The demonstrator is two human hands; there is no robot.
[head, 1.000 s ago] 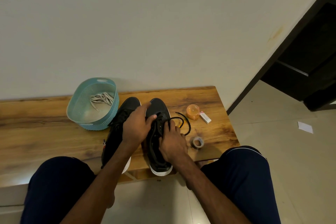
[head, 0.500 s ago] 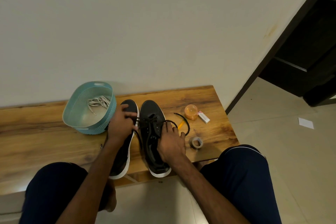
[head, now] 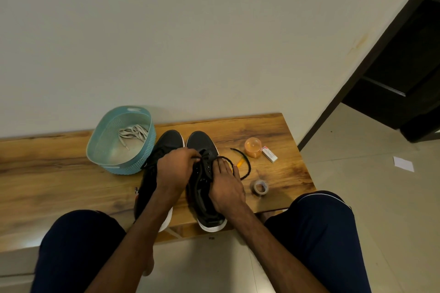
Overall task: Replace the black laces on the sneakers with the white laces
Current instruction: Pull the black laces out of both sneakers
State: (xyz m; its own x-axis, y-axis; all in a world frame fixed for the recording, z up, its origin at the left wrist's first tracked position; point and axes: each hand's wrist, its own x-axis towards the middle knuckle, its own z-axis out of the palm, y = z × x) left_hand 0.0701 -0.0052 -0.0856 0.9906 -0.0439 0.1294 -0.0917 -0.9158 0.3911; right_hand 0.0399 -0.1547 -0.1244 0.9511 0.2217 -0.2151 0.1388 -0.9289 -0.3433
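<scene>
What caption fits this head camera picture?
Left hand pinches the black lace while right hand steadies the sneaker on a bench; white laces lie in a basket.

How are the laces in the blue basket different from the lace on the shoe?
The white laces are pale; the black lace is dark. The white laces lie bundled in the basket, untouched; the black lace is partly threaded in the right sneaker, pinched by the left hand, its end looping onto the bench. Both are shoelaces.
</scene>
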